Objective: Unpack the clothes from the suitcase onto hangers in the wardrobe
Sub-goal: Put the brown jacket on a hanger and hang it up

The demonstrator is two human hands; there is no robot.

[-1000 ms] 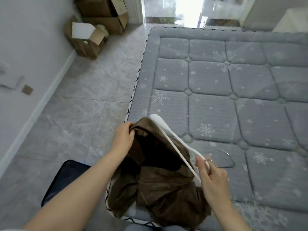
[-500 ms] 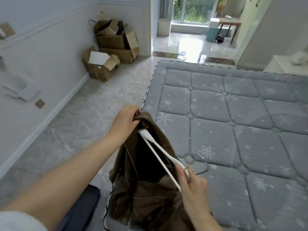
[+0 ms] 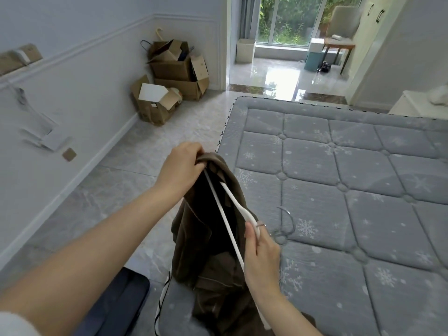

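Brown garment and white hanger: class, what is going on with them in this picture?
A person is fitting a brown garment onto a white hanger over the edge of a bare grey mattress. The left hand grips the garment's top corner at the far end of the hanger. The right hand holds the hanger near its metal hook. The rest of the garment hangs down, bunched, onto the mattress edge. No wardrobe can be made out for certain.

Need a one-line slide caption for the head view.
Left hand and right hand fit a brown garment onto a white hanger.
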